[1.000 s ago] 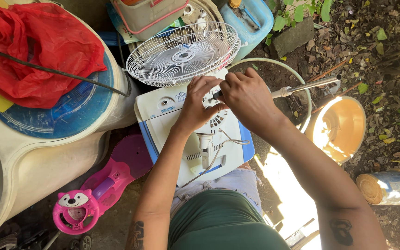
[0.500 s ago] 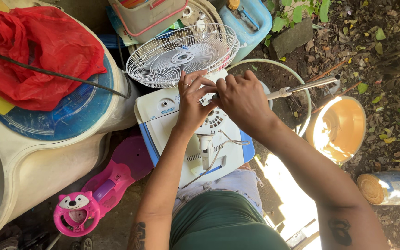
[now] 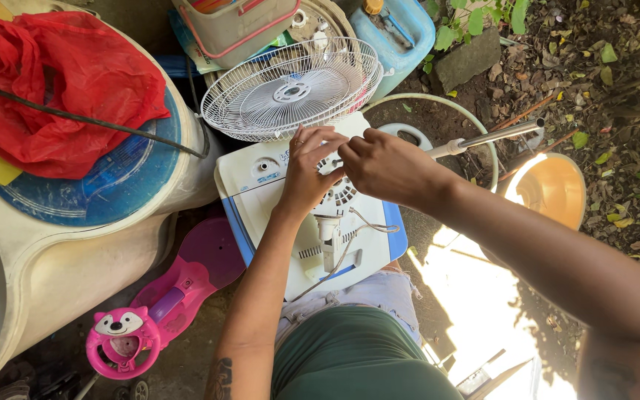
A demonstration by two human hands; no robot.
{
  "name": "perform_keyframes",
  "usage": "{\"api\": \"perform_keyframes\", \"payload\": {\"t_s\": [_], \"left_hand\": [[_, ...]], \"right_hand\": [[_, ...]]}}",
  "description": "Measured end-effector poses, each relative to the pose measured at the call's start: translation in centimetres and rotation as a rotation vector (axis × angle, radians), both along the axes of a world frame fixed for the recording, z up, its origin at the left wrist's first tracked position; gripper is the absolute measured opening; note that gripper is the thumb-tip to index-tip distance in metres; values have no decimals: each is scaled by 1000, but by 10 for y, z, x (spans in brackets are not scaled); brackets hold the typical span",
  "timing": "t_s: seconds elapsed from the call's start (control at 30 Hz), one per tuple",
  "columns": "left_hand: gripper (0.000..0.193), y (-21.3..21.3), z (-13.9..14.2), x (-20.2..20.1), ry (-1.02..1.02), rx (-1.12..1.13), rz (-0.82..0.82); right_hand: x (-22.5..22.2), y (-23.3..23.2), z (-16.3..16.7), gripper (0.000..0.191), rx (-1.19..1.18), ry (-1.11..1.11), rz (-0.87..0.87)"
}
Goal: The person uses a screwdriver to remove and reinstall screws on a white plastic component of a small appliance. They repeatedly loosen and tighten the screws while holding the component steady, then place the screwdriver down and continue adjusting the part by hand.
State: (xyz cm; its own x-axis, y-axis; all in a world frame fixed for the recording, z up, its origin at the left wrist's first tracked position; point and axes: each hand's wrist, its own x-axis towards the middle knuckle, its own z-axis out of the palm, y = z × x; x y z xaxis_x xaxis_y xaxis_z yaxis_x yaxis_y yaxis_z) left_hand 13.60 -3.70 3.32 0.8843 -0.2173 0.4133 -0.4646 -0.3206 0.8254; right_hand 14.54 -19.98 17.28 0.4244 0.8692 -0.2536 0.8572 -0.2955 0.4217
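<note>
The big pale tub (image 3: 53,281) fills the left side, with a blue lid (image 3: 124,185) and a red plastic bag (image 3: 61,89) lying on top of it. Beside it, across the person's lap, rests the white fan body (image 3: 312,215), its round vented motor housing (image 3: 338,194) facing up and a thin wire trailing toward the lap. Above the body lies the white wire fan guard (image 3: 290,89), and to the right a metal pole (image 3: 494,137) sticks out over the yellow bucket (image 3: 550,189). A pink toy car (image 3: 164,304) sits on the ground lower left.

Both hands meet over the motor housing. The left hand (image 3: 307,174) has its fingers curled down onto the housing, while the right hand (image 3: 383,167) is pinched narrow at its fingertips; what the grip holds is too small to tell. Compared with half a second ago, both hands have stayed at the same spot, the left fingers spreading a little more.
</note>
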Motion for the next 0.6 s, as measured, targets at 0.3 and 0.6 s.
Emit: {"api": "perform_keyframes", "payload": {"t_s": [0.3, 0.6], "left_hand": [[56, 10, -32, 4, 180, 48, -68], [44, 11, -48, 1, 396, -38, -132]], "right_hand": [[10, 7, -4, 14, -69, 59, -75], [0, 1, -20, 20, -82, 149, -305]]}}
